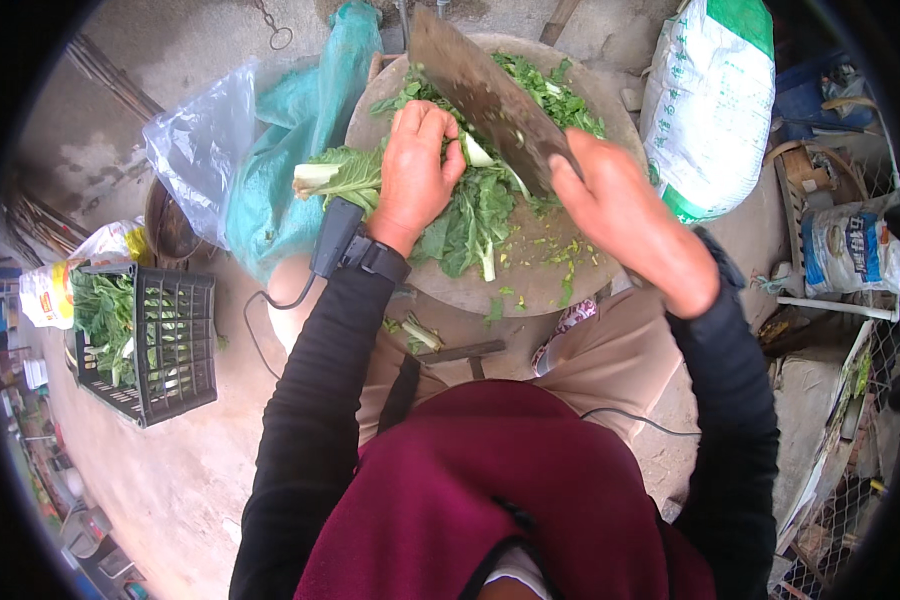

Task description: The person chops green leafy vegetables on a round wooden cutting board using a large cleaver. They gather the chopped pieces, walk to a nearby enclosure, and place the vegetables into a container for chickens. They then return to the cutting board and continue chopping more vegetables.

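Observation:
A broad cleaver (pixel 495 95) with a dark, stained blade is tilted over the greens, and my right hand (pixel 620 205) is wrapped round its handle end. My left hand (pixel 417 170), fingers curled, presses a bunch of leafy greens (pixel 470 222) onto a round board (pixel 570 285). One pale stalk end (pixel 315 178) sticks out to the left of that hand. Chopped greens (pixel 570 105) are heaped on the far side of the board, beyond the blade. Small bits lie scattered nearer to me. My left fingertips are partly hidden by the leaves.
At left, a black plastic crate (pixel 185 335) holds more greens. A teal bag (pixel 280 190) and a clear plastic bag (pixel 200 150) touch the board's left side. A white and green sack (pixel 710 110) stands at right. Fallen leaves (pixel 420 332) lie below the board.

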The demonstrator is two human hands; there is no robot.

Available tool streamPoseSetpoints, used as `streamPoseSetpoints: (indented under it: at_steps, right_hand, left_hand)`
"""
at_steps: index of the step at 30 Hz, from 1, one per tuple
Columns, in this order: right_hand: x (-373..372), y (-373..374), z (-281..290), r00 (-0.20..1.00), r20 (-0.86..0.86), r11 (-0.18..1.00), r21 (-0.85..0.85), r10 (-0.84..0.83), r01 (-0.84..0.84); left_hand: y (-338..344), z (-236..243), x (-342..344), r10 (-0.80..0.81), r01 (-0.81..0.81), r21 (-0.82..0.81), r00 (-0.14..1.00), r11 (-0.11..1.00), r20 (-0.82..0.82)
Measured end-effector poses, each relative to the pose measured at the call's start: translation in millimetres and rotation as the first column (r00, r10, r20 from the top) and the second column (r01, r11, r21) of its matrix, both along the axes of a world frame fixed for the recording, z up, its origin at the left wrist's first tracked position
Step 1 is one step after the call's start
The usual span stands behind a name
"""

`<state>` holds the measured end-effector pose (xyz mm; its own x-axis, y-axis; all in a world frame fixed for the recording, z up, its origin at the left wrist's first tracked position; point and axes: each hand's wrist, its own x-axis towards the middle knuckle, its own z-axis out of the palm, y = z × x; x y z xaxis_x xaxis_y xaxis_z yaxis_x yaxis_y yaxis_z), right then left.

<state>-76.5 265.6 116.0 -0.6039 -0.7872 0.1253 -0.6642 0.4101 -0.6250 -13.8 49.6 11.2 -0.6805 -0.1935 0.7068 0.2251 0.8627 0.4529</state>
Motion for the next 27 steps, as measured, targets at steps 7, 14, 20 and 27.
streamPoseSetpoints:
  at_steps: [7, 14, 20, 27]
  right_hand:
    - [-1, -8, -18, 0.998, 0.012, 0.995, 0.078, 0.058, -0.059]
    - [-5, -41, -81, 0.997, -0.013, 0.997, -0.001, -0.071, 0.071]
    - [-1, -23, -83, 0.997, 0.041, 0.990, -0.127, -0.064, 0.069]
    - [5, -5, -107, 0.987, 0.117, 0.937, -0.318, -0.110, 0.142]
  left_hand:
    - [-3, -7, -2, 0.022, -0.022, -0.003, 0.997, 1.000, 0.069]
    - [-4, 1, -4, 0.065, -0.060, -0.054, 0.993, 0.997, 0.098]
    - [20, 22, 5, 0.509, -0.226, -0.494, 0.648, 0.839, 0.567]
    - [39, 25, 19, 0.519, -0.159, -0.528, 0.548, 0.834, 0.656]
